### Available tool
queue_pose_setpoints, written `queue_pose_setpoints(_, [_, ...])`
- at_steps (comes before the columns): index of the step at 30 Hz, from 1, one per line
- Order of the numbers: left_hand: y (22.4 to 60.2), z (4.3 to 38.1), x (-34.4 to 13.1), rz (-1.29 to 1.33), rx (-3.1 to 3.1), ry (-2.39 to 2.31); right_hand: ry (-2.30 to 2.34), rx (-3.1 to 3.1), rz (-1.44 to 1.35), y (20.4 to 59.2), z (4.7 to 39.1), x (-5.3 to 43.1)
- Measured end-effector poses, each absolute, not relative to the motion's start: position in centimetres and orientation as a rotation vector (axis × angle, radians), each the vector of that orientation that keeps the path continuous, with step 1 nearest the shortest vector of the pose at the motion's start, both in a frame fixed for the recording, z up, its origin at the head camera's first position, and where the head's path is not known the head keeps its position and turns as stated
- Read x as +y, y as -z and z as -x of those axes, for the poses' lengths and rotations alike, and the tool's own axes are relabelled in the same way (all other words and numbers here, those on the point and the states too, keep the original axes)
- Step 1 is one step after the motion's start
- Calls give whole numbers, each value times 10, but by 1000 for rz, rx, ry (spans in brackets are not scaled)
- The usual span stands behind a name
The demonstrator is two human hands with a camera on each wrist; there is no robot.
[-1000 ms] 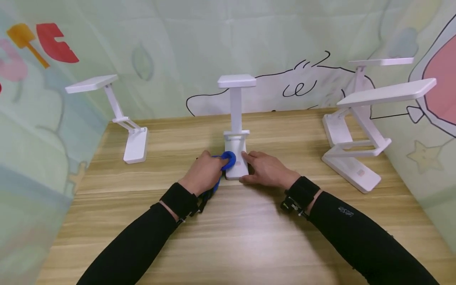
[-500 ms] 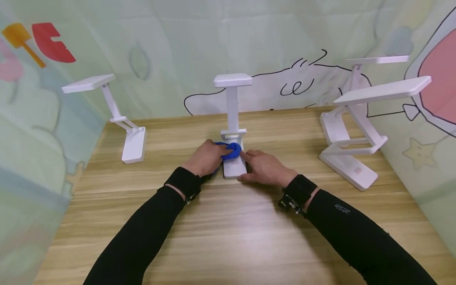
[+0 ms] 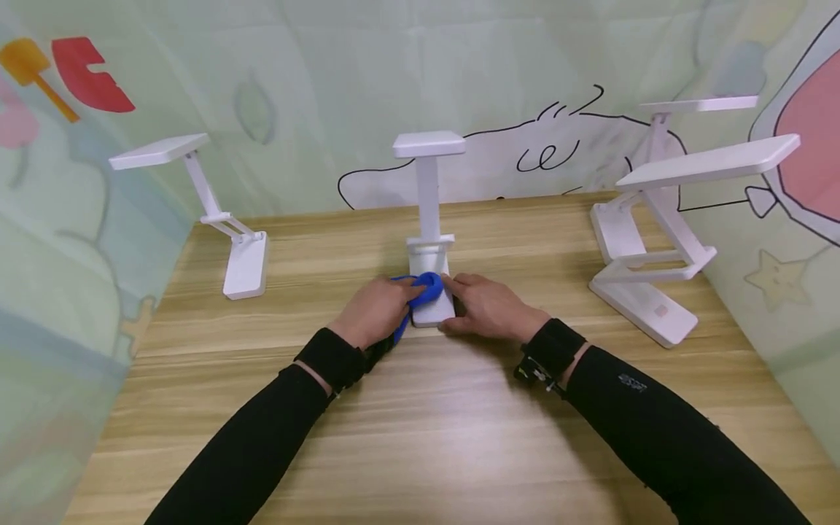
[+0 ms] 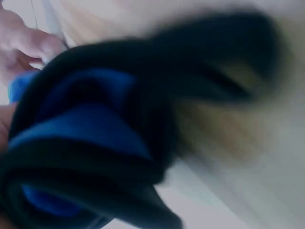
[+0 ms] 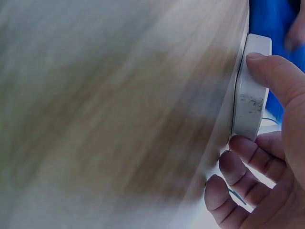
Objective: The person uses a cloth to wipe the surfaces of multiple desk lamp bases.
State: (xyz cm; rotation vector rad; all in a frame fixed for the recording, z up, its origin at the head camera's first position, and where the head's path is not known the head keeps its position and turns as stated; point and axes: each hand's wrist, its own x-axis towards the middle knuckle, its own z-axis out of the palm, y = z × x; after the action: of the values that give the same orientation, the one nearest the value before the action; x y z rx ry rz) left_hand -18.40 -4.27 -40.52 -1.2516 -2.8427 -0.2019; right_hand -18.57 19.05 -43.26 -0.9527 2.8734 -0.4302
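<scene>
A white folding desk lamp [image 3: 432, 315] stands at the middle of the table, its flat base pointing towards me. My left hand [image 3: 372, 312] pinches a blue cloth [image 3: 429, 289] and presses it on top of that base. Dark-edged folds of the cloth [image 4: 86, 126] hang below the hand in the left wrist view. At the base's right side, my right hand [image 3: 491, 309] holds the lamp. The right wrist view has its thumb on the end of the base [image 5: 250, 102], where dark smudges show, and the fingers curled at the side.
Another white desk lamp [image 3: 246, 266] stands at the back left. Two more unfolded lamps are at the right, a nearer one [image 3: 646, 310] and one behind it [image 3: 617, 230]. A printed cloth wall [image 3: 295, 87] borders the wooden table [image 3: 420, 437].
My left hand slid the blue cloth up the lamp base towards the hinge, then back a little towards me. The right hand stayed at the base's side.
</scene>
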Motion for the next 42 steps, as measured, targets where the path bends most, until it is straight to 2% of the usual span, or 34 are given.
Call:
queue_pose_setpoints(5, [407,189,-36,1219,-2822,99,432,2876,938,435,185,191])
queue_pose_setpoints(14, [403,151,-38,1432,-2771,121,415,2896,905,431,184,200])
queue_pose_setpoints(22, [407,139,-46,1186,-2884,197,420,2885,928,432,183,191])
queue_pose_setpoints(26, [410,155,-49,934,-2917,282,427,2884,941,432,184,188])
queue_pose_setpoints(31, [414,194,-37,718,-2963,321,405,2886,937,434,184,189])
queue_pose_setpoints(38, [398,234,-26,268,-3142,857,392,2886,930,434,184,190])
queue_pose_setpoints(42, [389,242,-26,225,-3163,885,376,2901,927,433,184,190])
